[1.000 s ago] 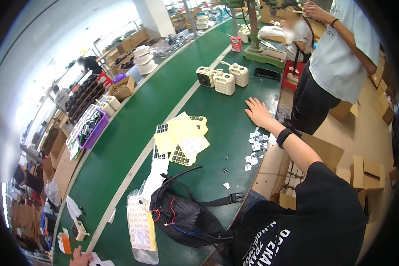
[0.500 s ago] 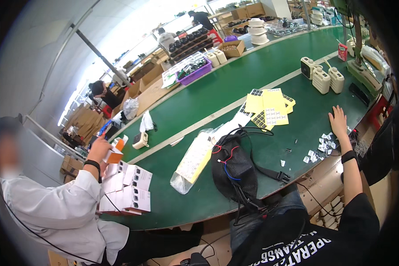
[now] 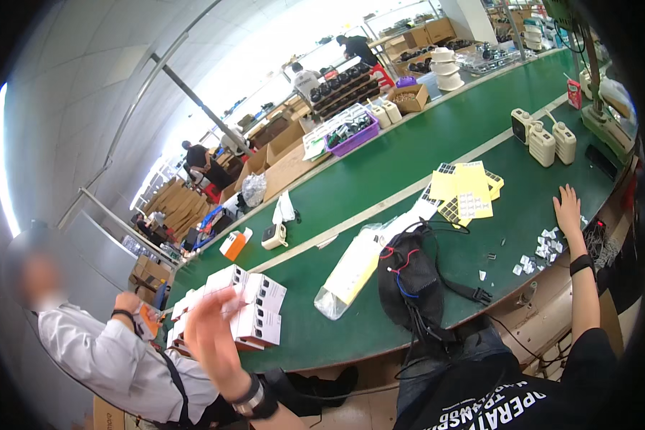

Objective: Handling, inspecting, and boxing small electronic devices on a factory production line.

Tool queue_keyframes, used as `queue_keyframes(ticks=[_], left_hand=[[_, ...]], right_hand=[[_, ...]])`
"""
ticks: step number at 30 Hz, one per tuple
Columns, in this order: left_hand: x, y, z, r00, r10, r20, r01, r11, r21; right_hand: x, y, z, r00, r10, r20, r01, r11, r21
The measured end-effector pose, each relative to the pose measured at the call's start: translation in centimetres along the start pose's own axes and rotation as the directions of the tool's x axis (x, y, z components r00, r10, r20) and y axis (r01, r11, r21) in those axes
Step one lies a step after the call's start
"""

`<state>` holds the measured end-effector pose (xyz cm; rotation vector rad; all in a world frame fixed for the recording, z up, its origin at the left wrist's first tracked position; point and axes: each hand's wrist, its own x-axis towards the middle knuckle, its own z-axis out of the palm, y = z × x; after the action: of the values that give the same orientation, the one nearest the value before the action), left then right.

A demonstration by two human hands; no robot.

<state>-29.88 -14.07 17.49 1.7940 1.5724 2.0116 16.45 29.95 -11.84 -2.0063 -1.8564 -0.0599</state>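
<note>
My left hand (image 3: 213, 337) is raised at the lower left, slightly blurred. Its fingers are stretched out and hold nothing that I can see. Behind it stand stacked white boxes (image 3: 260, 315) with dark pictures printed on them. My right hand (image 3: 567, 210) lies flat on the green table (image 3: 473, 247), fingers spread. Close to that hand are small white pieces (image 3: 545, 249), scattered at the table's edge. A black mesh bag (image 3: 408, 283) with red and blue wires and a buckled strap sits before me, between my hands.
Yellow sticker sheets (image 3: 473, 197) and a plastic sleeve of sheets (image 3: 347, 276) lie mid-table. Cream canister-shaped devices (image 3: 542, 145) stand at the right near a green metal stand (image 3: 609, 132). At left, a co-worker in white (image 3: 97, 355) handles something orange; an orange box (image 3: 235, 244) stands nearby.
My left hand has come up into view in front of the boxes. The view has swung left. The co-worker's hand has drawn back from the orange box on the table. My right hand stays flat.
</note>
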Motion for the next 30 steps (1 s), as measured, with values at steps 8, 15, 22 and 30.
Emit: queue_keyframes(ticks=[8,15,22,30], left_hand=[[16.5,-32.3,-4.7,0.94,-0.206,-0.27,0.283,0.916,0.285],[31.0,-46.8,27.3,0.951,-0.183,0.248,0.238,0.946,-0.218],[28.5,-57.0,44.6,0.854,-0.069,0.516,0.391,0.74,-0.547],[24.3,-70.4,29.3,0.845,-0.238,0.478,0.494,0.69,-0.529]], right_hand=[[-2.0,4.5,-2.6,0.981,-0.014,-0.194,0.034,0.994,0.1],[-1.4,-2.2,-4.1,0.976,-0.101,-0.191,0.102,0.995,-0.002],[-2.6,-0.6,-0.4,0.994,0.009,-0.112,-0.02,0.996,-0.092],[-1.8,-0.3,-1.1,0.997,0.012,-0.08,-0.017,0.998,-0.063]])
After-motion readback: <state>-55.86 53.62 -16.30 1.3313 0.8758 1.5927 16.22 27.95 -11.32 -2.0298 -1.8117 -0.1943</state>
